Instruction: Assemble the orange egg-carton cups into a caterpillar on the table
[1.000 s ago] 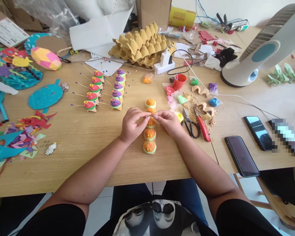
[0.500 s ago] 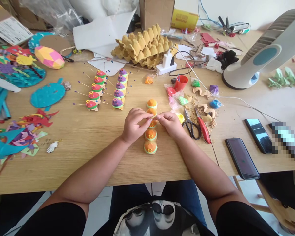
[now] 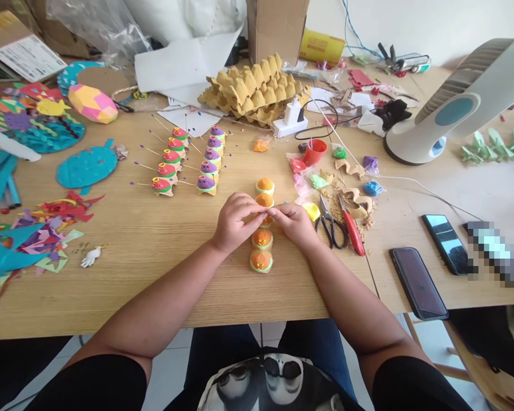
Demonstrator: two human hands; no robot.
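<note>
We record one orange strip on the tabletop, directly in front of the person; we count five domes along it, the middle one partly covered by fingers. Further off to the left of the orange strip stand two more strips, one red and one purple, with five domes each. To its right we count one pair of scissors and, next to that, one red-handled knife. Well to its right lie three phones. Beyond it, on the right, stands one red cup.

Both forearms reach forward and converge on the orange strip, elbows bent. The left hand comes in from its left and the right hand from its right, backs uppermost, fingers curled. Thumb and forefinger of each are pinched together, the tips of both hands meeting over the middle dome. We find each grip closed; whether a small piece sits between the fingertips, we cannot tell.
</note>
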